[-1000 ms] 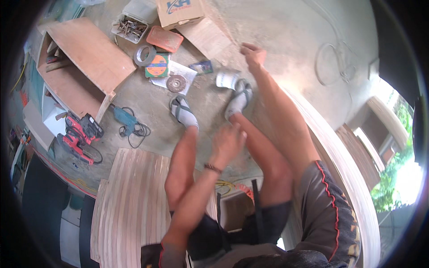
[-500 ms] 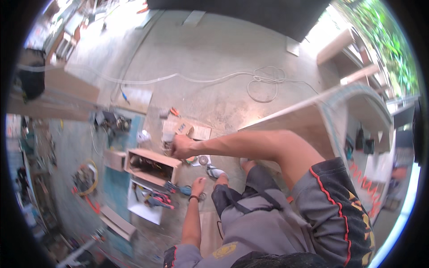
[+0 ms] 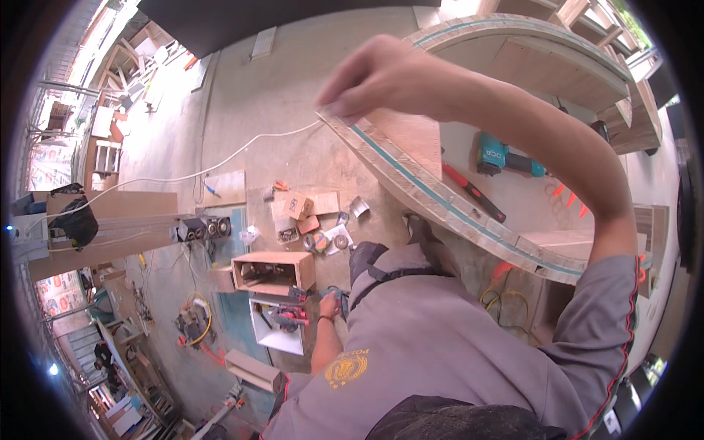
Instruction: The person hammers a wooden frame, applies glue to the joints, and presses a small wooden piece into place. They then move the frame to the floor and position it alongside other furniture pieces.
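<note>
My right hand (image 3: 374, 81) is raised over the near corner of a curved wooden frame (image 3: 433, 198) with a teal stripe along its edge. Its fingers are pinched together and slightly blurred; whatever they hold is too small to make out. Low beside my body, my left hand (image 3: 329, 305) is closed around a blue-grey tool (image 3: 339, 295), partly hidden by the hand and shirt. A teal power tool (image 3: 493, 152) and a red-and-black hand tool (image 3: 473, 192) lie within the frame.
An open wooden box (image 3: 304, 273) and a white tray (image 3: 275, 339) holding red tools sit left of my body. Tape rolls (image 3: 320, 242) and a small carton (image 3: 297, 206) lie on the floor beyond. A white hose (image 3: 242, 150) crosses the concrete; a coiled yellow cable (image 3: 194, 319) lies farther left.
My right hand has moved from the floor items beside the wooden box up to the curved frame's corner. My left hand has come onto the blue-grey tool. The view has shifted toward the frame.
</note>
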`<state>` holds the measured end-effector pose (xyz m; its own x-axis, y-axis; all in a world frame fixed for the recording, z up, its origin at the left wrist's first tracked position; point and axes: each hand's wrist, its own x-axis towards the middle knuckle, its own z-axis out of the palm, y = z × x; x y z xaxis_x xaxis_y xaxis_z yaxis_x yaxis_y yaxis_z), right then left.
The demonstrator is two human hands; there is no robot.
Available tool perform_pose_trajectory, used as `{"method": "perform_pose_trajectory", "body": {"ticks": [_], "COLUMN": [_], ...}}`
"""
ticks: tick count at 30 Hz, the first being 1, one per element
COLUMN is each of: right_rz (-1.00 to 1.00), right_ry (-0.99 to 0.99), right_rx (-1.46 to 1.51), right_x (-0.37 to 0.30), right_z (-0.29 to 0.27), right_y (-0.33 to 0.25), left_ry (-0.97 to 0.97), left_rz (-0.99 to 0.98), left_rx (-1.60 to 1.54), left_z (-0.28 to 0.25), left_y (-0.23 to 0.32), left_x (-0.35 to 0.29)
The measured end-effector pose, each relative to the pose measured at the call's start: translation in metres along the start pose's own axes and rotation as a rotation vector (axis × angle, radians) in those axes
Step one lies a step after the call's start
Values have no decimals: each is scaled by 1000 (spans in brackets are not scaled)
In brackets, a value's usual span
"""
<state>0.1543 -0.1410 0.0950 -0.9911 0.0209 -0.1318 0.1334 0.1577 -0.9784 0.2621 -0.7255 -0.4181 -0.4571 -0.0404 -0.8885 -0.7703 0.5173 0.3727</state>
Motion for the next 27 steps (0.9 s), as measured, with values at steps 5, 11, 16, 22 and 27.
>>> {"method": "perform_pose_trajectory", "body": {"ticks": [5,11,16,22,27], "right_rz": [45,-224,-309,-427,-521], "right_ry": [124,141,137,185,203], "right_rx": [-25,-320,-569,-730,-789], "right_x": [-46,-14,-1,-7,-13], "right_z": [-58,-46,-33,-29,-36], "right_y": [57,99,100,115,118], "left_ry": [-82,101,192,66,36], "left_rz": [168,187,176,5,136], "left_rx": [-24,129,33,80,319], "left_z": [56,52,69,102,80], "left_y": [17,76,73,28,-14], "left_x": [2,-48,-75,-84,-76]}}
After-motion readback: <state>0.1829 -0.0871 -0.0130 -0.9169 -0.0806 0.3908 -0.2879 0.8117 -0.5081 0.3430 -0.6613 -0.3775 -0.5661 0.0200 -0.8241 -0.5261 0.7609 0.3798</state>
